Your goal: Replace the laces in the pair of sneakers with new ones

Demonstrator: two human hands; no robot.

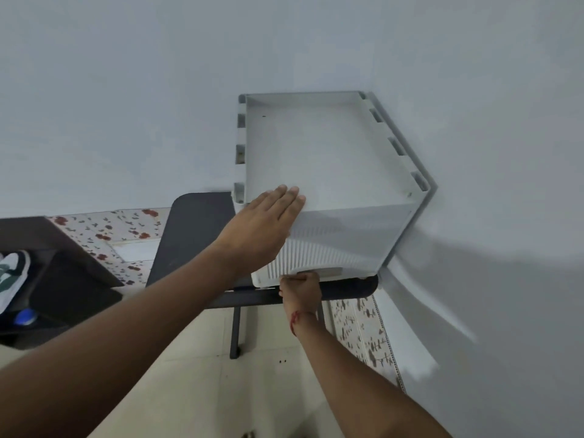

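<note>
A white plastic drawer unit (328, 159) stands on a dark side table (196, 229) in the corner of the room. My left hand (265, 222) lies flat with straight fingers on the unit's top front edge. My right hand (300, 287) is curled round the handle at the bottom of the ribbed drawer front (325, 248). A white and green sneaker (12, 276) shows at the far left edge, on a dark low table (63, 273). No laces are visible.
Pale walls meet in a corner right behind the drawer unit. A blue round object (27, 317) sits under the sneaker's table. The floor has beige tiles (196, 390), with flower-patterned tiles along the wall. The side table's leg (235, 330) stands below my hands.
</note>
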